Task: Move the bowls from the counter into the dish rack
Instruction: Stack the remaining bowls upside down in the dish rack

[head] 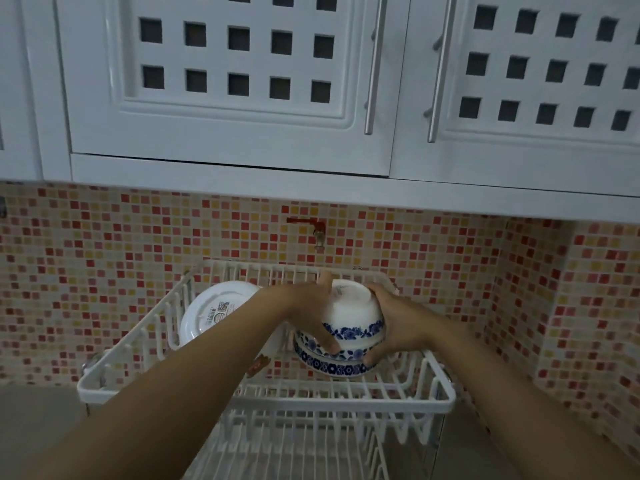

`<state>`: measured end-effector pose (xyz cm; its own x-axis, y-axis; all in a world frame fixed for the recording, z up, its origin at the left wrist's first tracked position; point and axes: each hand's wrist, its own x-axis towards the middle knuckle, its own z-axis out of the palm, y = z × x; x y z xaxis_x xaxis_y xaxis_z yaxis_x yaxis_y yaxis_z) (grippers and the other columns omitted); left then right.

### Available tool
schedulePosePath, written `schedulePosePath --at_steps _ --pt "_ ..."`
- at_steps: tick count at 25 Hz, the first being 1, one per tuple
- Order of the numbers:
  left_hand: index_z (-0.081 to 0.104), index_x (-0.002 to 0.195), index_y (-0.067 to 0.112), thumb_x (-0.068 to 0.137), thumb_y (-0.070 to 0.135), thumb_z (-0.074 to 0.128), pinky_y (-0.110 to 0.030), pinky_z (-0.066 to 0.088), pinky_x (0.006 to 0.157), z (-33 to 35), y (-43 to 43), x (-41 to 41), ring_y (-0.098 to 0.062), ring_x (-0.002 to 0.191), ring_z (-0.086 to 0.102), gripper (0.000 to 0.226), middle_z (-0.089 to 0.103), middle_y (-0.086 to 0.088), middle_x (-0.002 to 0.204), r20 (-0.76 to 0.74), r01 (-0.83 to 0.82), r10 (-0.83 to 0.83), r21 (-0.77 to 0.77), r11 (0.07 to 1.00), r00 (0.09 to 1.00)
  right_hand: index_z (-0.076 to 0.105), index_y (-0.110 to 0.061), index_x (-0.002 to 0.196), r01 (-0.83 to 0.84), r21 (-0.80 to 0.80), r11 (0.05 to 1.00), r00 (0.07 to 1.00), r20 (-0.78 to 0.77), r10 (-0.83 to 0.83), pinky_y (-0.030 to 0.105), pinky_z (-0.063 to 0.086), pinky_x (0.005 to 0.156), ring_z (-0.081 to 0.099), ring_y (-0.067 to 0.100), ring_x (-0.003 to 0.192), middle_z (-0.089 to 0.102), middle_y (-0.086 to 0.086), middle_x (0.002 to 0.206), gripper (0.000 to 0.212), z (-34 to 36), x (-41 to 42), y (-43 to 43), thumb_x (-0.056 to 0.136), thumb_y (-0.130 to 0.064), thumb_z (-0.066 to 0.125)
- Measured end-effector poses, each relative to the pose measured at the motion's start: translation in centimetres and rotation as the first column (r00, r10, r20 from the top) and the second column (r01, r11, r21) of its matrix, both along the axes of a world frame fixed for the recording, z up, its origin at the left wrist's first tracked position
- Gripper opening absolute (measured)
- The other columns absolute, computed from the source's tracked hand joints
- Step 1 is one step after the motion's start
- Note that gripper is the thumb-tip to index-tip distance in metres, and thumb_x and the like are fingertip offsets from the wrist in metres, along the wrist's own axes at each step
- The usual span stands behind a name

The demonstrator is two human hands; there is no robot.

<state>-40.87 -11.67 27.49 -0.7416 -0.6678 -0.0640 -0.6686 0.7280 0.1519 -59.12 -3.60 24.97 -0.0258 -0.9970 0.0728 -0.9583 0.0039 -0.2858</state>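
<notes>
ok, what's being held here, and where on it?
Upside-down blue-and-white bowl, clasped by its sides between left hand and right hand, over the upper dish rack.

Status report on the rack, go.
Left hand and right hand clamp an upturned blue-patterned bowl. It sits on other bowls in the upper dish rack. White plate stands left, clear.

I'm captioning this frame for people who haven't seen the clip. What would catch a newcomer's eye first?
First, the two hands, left hand and right hand, clasping an upside-down white bowl with a blue flower band, set over other blue-patterned bowls in the upper tier of the white dish rack. A white plate leans at the rack's left. Behind runs a red and orange mosaic wall.
</notes>
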Motion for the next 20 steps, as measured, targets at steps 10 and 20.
schedulePosePath --at_steps 10,20 --pt "0.01 0.137 0.023 0.06 0.054 0.08 -0.045 0.047 0.093 0.0 -0.2 -0.6 -0.033 0.121 0.049 0.108 0.042 -0.009 0.142 0.063 -0.067 0.068 -0.013 0.998 0.996 0.008 -0.036 0.145 0.016 0.056 0.998 0.997 -0.081 -0.011 0.046 0.046 0.1 0.045 0.024 0.128 0.038 -0.002 0.149 0.13 0.4 0.2 -0.6 0.044 -0.051 0.089" --pt "0.014 0.147 0.014 0.096 0.042 0.041 -0.045 0.032 0.11 2.0 0.1 3.5 -0.032 0.134 0.039 0.065 0.033 -0.016 0.151 -0.255 0.017 -0.067 -0.194 0.981 0.965 -0.006 -0.017 0.151 0.026 -0.057 0.998 0.991 -0.13 -0.033 0.036 0.018 0.12 0.006 0.019 0.148 -0.004 0.001 0.161 0.092 3.0 3.1 0.7 0.085 -0.013 0.058"
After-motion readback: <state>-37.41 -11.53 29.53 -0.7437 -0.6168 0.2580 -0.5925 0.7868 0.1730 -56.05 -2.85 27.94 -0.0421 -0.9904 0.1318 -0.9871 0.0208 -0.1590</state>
